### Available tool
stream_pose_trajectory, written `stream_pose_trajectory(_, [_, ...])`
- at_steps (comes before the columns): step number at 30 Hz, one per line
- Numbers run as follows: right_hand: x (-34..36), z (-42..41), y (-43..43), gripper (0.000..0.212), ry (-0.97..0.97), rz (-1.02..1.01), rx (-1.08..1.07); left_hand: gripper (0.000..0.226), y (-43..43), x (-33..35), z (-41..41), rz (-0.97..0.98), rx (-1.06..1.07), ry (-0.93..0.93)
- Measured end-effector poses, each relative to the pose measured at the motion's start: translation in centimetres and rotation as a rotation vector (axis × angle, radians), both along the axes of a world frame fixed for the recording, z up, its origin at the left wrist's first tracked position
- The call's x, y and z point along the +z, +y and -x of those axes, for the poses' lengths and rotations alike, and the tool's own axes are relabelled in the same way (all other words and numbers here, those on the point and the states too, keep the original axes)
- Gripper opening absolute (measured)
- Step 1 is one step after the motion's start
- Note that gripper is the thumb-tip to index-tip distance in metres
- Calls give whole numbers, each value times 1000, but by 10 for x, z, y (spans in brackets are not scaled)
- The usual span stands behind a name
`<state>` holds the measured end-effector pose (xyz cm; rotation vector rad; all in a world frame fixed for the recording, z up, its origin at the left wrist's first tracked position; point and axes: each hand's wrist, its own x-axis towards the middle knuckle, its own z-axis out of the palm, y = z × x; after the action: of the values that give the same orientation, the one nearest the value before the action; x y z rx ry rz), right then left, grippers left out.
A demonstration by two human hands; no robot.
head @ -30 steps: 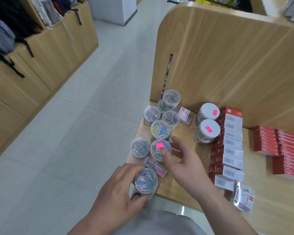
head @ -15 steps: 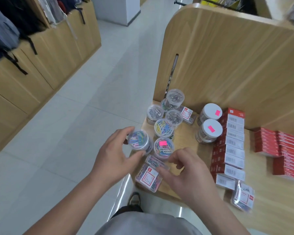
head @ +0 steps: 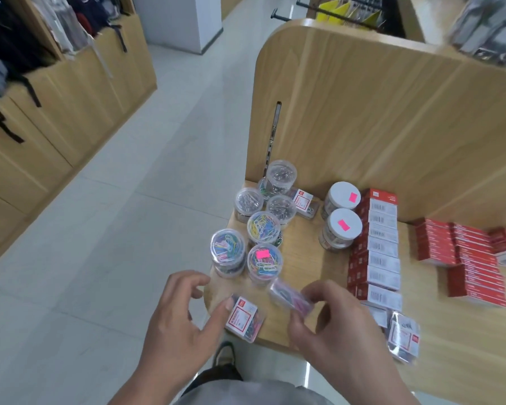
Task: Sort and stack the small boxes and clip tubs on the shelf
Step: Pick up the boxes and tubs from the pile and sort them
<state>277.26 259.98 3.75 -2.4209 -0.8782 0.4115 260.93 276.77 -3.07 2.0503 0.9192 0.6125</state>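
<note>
Several round clear clip tubs stand at the left end of the wooden shelf (head: pixel 304 258). One coloured-clip tub (head: pixel 228 247) sits stacked on another tub, beside a tub with a pink sticker (head: pixel 264 263). My left hand (head: pixel 181 314) is open just below them, its thumb tip touching a flat clear clip box with a red label (head: pixel 244 318) at the shelf's front edge. My right hand (head: pixel 333 325) pinches a second clear box of coloured clips (head: pixel 288 296), tilted just above the shelf.
Two white-lidded tubs (head: pixel 343 226) stand mid-shelf beside a row of red-and-white small boxes (head: pixel 381 247). More red boxes (head: pixel 465 258) are stacked to the right. A clear packet (head: pixel 403 337) lies near the front edge. A wooden panel (head: pixel 362 112) rises behind the shelf.
My left hand set the coloured-clip tub on top of another tub, let go, and dropped down to the flat labelled box. My right hand picked up the other clear clip box.
</note>
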Motion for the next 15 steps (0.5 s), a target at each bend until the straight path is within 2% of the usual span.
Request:
stream_pose_trajectory(3, [21,-17,-12,22,-40,-21,-115,37,9,13,-7,-29,32,-60])
stream_pose_trajectory(5, [31,-30,-7,18,-92,-10,-120,33,18,27,-14,-77,28,-71])
stream_pose_trajectory(8, [46,-52,10,15,-130,-98,-114,35,33,55,-39,-125,-15,-81])
stream_pose_trajectory(12, [59,-79,25,17,-61,-313,-122,34,44,95,-91,-81,-237,-123])
stream_pose_trajectory(15, [57,-87,27,21,-200,-366,15,47,45,106,-128,65,-413,-115])
